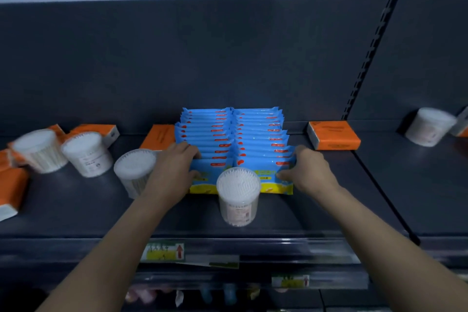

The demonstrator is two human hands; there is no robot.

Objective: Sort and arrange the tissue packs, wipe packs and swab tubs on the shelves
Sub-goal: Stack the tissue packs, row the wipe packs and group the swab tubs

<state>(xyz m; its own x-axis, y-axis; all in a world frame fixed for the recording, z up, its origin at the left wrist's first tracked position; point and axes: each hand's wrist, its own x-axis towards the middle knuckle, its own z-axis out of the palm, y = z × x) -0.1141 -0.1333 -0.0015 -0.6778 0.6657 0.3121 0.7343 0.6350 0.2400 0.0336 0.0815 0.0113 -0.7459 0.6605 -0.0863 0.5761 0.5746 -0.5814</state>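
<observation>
A tub (238,195) on the shelf (76,205) hides part of the front wipe packs (233,139), whose outer ends the left hand (174,167) and right hand (307,172) each clasp, thumb in front, fingers behind; tissue packs (334,135) flank the two rows, edges blurred.

Both bare arms stretch forward, the left hand (174,163) and right hand (307,170) curling fingers round opposite ends of blue plastic wipe packs (258,134).

Price tag (164,251) shows red arrow; text unreadable.
</observation>
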